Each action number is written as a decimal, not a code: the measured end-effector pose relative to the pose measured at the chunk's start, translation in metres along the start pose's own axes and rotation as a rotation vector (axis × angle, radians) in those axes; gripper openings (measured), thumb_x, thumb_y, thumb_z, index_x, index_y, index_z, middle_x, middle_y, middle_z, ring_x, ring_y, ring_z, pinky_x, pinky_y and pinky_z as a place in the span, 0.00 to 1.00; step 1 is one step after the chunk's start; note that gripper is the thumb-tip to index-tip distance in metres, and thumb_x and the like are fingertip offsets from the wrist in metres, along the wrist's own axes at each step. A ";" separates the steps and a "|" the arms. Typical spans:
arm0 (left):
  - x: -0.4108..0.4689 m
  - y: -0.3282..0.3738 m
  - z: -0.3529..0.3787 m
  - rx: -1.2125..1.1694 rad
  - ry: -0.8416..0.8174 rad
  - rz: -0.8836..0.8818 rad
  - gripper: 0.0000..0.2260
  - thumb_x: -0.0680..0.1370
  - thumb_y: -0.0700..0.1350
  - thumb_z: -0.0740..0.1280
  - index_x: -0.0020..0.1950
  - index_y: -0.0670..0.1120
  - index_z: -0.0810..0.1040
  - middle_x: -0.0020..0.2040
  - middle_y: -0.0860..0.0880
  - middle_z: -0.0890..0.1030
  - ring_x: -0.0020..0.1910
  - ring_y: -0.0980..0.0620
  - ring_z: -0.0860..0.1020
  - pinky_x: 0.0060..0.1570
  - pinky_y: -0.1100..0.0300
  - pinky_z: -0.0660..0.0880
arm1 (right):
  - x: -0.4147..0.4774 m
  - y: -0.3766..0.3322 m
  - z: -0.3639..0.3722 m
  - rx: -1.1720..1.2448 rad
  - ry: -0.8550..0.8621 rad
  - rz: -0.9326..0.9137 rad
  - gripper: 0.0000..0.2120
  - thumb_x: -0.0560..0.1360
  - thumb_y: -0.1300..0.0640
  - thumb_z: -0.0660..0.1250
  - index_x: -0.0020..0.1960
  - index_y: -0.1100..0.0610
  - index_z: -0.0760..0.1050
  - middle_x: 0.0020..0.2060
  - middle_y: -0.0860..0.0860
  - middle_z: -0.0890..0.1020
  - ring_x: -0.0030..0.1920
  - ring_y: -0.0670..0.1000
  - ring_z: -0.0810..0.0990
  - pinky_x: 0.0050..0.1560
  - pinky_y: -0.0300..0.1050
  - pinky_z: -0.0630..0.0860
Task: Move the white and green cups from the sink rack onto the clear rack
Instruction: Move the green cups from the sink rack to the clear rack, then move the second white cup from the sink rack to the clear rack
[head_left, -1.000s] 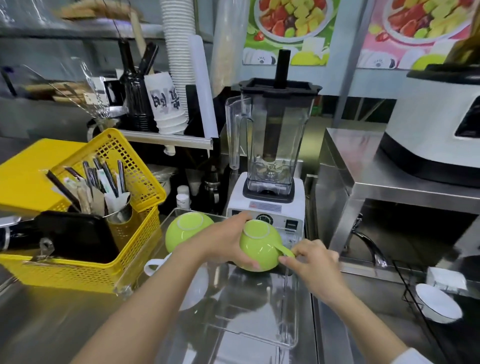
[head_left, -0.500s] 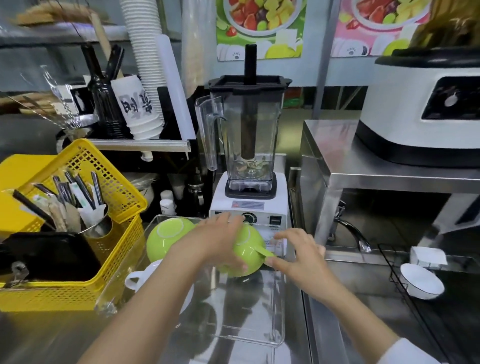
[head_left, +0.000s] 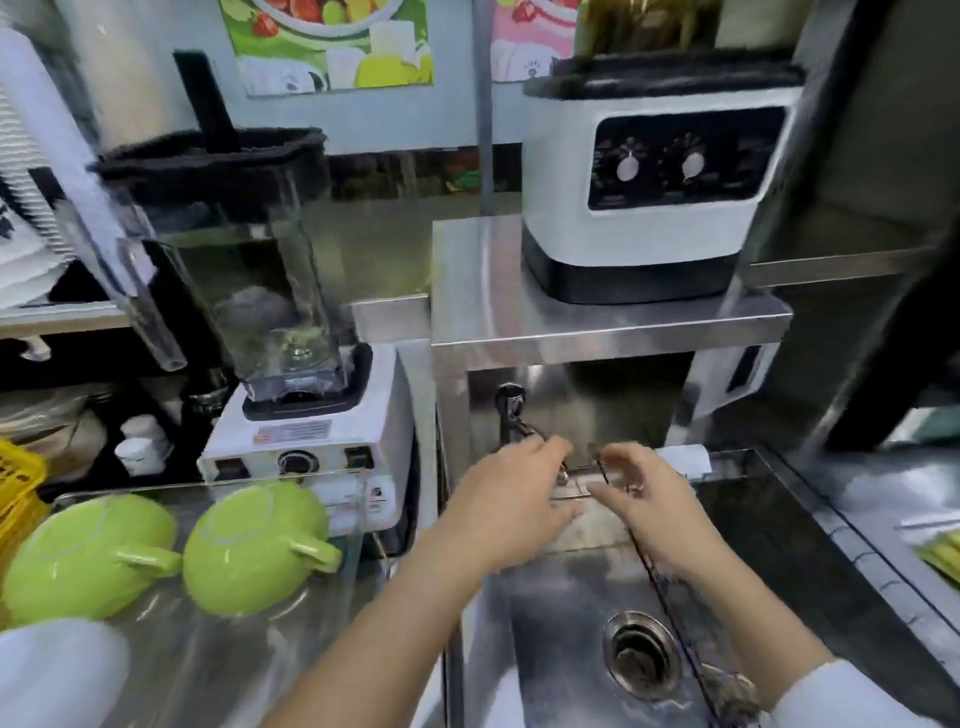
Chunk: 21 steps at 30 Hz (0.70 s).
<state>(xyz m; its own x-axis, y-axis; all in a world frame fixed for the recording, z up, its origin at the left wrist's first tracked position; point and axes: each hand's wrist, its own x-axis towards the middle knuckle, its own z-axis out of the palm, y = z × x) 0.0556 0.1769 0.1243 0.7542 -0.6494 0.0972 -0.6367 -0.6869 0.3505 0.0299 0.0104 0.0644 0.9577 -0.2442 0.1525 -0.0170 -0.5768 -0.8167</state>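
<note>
Two green cups stand upside down side by side on the clear rack (head_left: 332, 483) at the lower left, one (head_left: 83, 556) further left and one (head_left: 249, 551) nearer the sink, handles pointing right. A white cup (head_left: 57, 670) shows blurred at the bottom left corner. Both my hands are over the steel sink (head_left: 566, 665). My left hand (head_left: 514, 499) and my right hand (head_left: 644, 504) hover close together below the faucet (head_left: 511, 415), fingers apart, holding nothing. The thin black wire of the sink rack (head_left: 675, 608) runs under my right wrist; the rest is out of view.
A blender (head_left: 291, 364) stands behind the clear rack. A white appliance with two dials (head_left: 654, 192) sits on a steel shelf (head_left: 571, 317) above the sink. The drain (head_left: 641, 657) lies in the sink floor. A yellow basket edge (head_left: 15, 488) shows at the far left.
Both hands let go of the green cup, which now rests upside down on the clear rack. The hands and the view swung right, over the sink.
</note>
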 end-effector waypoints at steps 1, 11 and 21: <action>0.012 0.008 0.013 0.005 -0.025 0.024 0.21 0.74 0.53 0.64 0.64 0.49 0.65 0.62 0.47 0.74 0.62 0.46 0.71 0.59 0.49 0.70 | 0.002 0.017 -0.010 -0.023 -0.001 0.025 0.18 0.70 0.58 0.71 0.58 0.59 0.73 0.52 0.54 0.77 0.48 0.52 0.75 0.48 0.42 0.68; 0.119 0.049 0.161 0.174 -0.207 0.129 0.21 0.76 0.46 0.60 0.67 0.44 0.64 0.69 0.44 0.68 0.69 0.46 0.63 0.68 0.53 0.58 | 0.018 0.166 -0.055 -0.526 -0.180 -0.016 0.31 0.72 0.55 0.63 0.72 0.50 0.56 0.73 0.48 0.61 0.73 0.46 0.58 0.62 0.46 0.59; 0.143 0.057 0.226 0.347 -0.344 0.025 0.14 0.71 0.34 0.58 0.52 0.46 0.75 0.52 0.43 0.81 0.58 0.44 0.74 0.70 0.52 0.52 | 0.024 0.217 -0.058 -0.706 -0.295 -0.186 0.12 0.73 0.62 0.58 0.55 0.56 0.71 0.58 0.52 0.75 0.64 0.52 0.69 0.59 0.51 0.61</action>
<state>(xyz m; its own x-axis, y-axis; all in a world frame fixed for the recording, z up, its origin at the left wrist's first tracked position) 0.0912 -0.0286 -0.0524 0.6787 -0.6968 -0.2320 -0.7138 -0.7001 0.0147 0.0330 -0.1653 -0.0767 0.9977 0.0651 0.0170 0.0673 -0.9707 -0.2305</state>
